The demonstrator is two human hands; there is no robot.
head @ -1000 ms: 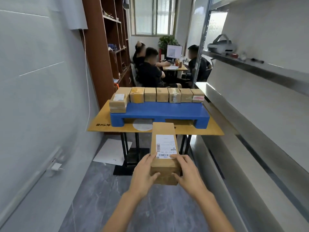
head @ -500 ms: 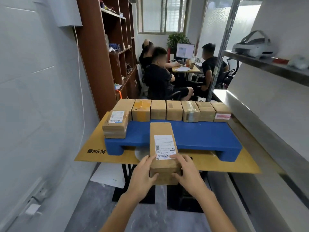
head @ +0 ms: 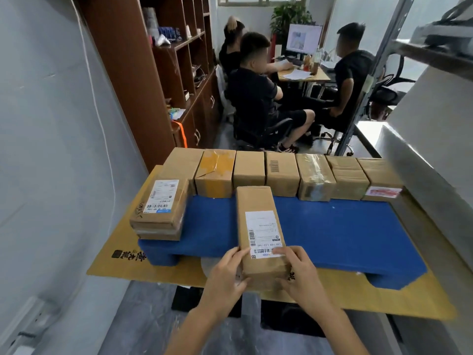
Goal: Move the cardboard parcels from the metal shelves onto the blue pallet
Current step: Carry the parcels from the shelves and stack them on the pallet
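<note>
Both left hand [head: 225,275] and right hand [head: 302,276] clamp a labelled parcel [head: 257,221] at the blue pallet [head: 337,231]; seven parcels [head: 281,175] line its far edge.

Brown bookcase [head: 128,60], grey marble floor [head: 143,316]

We see through one wide-angle camera on the head, facing forward and down: left hand [head: 225,275], right hand [head: 303,280] and their parcel [head: 256,201] lie close beneath us, the blue pallet [head: 332,239] just beyond.
</note>
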